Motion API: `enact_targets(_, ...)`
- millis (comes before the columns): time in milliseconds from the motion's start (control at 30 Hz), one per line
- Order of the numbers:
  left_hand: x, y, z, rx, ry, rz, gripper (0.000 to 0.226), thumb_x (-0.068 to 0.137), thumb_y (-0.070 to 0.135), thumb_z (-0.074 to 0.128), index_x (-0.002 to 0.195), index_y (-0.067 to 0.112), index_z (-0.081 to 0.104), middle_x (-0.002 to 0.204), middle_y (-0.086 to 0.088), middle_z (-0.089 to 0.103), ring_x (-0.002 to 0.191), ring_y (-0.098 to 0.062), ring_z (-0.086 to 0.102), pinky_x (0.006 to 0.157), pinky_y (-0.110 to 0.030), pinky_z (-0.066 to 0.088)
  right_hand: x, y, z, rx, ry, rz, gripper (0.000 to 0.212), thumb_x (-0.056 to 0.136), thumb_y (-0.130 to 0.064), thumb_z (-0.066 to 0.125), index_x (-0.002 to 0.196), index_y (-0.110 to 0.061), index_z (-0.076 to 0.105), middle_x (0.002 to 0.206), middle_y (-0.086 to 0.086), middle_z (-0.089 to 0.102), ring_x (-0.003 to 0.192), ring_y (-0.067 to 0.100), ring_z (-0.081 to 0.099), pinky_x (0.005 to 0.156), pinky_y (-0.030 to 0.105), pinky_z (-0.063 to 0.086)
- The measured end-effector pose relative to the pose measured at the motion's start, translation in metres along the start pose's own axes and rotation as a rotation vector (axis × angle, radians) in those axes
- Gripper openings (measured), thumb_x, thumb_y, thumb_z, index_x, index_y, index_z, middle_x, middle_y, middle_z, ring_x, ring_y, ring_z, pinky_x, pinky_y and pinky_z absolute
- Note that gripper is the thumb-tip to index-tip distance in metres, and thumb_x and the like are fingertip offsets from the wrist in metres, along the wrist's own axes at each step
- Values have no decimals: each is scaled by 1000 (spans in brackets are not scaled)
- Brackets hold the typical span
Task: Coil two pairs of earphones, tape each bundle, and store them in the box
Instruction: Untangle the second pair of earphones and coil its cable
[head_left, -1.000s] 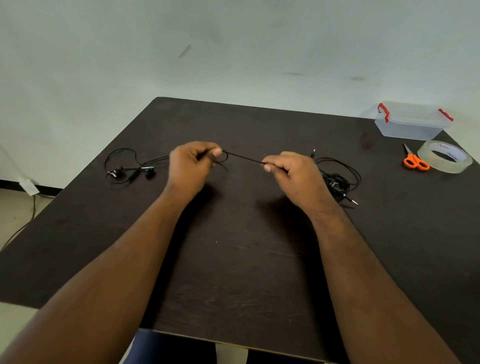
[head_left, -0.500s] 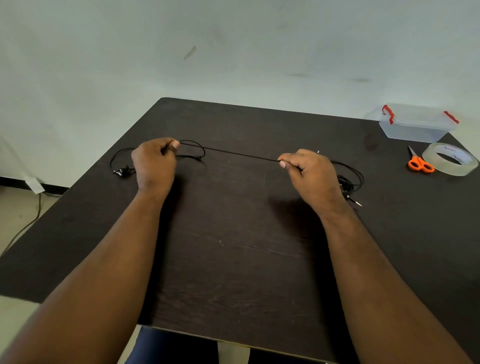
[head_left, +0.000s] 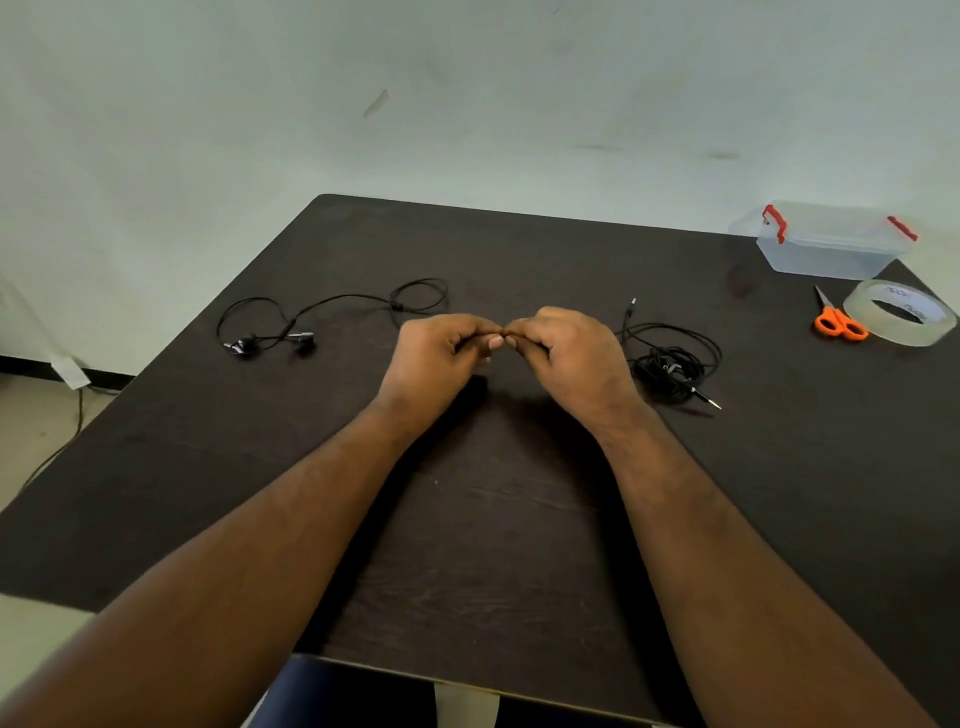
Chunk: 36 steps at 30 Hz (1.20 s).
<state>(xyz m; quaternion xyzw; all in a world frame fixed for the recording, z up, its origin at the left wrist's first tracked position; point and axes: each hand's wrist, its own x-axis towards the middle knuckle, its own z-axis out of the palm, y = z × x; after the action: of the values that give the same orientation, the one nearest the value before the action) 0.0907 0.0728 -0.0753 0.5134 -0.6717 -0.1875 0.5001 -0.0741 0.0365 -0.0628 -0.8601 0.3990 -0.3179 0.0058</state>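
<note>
Both hands, the left hand (head_left: 441, 348) and right hand (head_left: 566, 348), pinch an earphone cord (head_left: 337, 300) fingertip to fingertip above a dark table (head_left: 467, 545) against a pale wall (head_left: 467, 104).

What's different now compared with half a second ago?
The left hand and right hand came together from wide apart, fingertips now touching, so the taut stretch of earphone cable between them is gone. The tangled earphones, box, scissors and tape stayed put.
</note>
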Motion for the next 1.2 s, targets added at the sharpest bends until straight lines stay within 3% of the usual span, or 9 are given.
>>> enact_targets(167,10,-8,-18,133,81,14,7,86,9,68,85,13,74,73,-1,70,61,-11,64,65,-33,57,4,6,1,120,1,-8,16,91,-23,61,95,-15,74,72,-1,61,67,17,58,60,35,51)
enact_targets(300,18,-32,-51,95,275,-163,15,87,7,65,86,20,71,71,-3,67,60,-11,60,68,-32,57,1,32,-8,140,75,66,17,89,-22,63,98,-13,75,75,2,65,71,19,62,66,38,53)
enact_targets(500,17,-51,-87,198,497,-295,13,90,13,60,84,16,72,67,3,64,62,-8,59,62,-7,44,-1,52,-16,87,122,102,16,90,-25,62,94,-16,76,69,3,59,71,21,56,67,32,45)
enact_targets(667,14,-46,-75,600,362,-375,19,89,14,53,93,10,71,92,-12,69,84,-35,62,69,-33,45,4,47,-7,17,135,51,18,89,-27,61,92,-19,76,73,-3,62,70,24,54,72,32,36)
enact_targets(767,12,-20,-54,853,283,-176,32,85,7,51,109,17,69,126,-4,61,91,-37,59,66,-39,46,3,44,-5,-6,168,27,14,87,-24,63,89,-19,77,74,-2,65,70,21,49,70,32,33)
enact_targets(833,5,-4,-28,763,192,22,44,83,5,52,123,19,63,142,0,50,99,-34,60,73,-38,52,3,37,-3,-31,164,-3,15,87,-25,63,88,-19,76,73,-2,65,69,20,48,67,31,34)
enact_targets(933,-3,13,11,292,32,10,38,90,13,58,128,16,60,134,0,58,113,-17,62,92,-40,53,6,28,4,-91,141,-81,22,88,-32,57,86,-19,75,72,-3,64,65,24,54,62,31,38)
enact_targets(1067,-3,10,15,-13,31,-82,18,87,14,68,105,14,73,92,8,73,82,-3,68,79,-32,58,5,21,7,-52,118,-101,28,90,-38,51,89,-23,75,72,-5,63,66,19,51,62,30,35)
enact_targets(1200,5,3,3,25,84,-92,3,84,15,72,83,17,74,70,4,70,60,-10,64,62,-30,56,9,16,6,1,65,-93,23,91,-35,56,91,-22,75,72,-3,62,66,16,48,64,31,38)
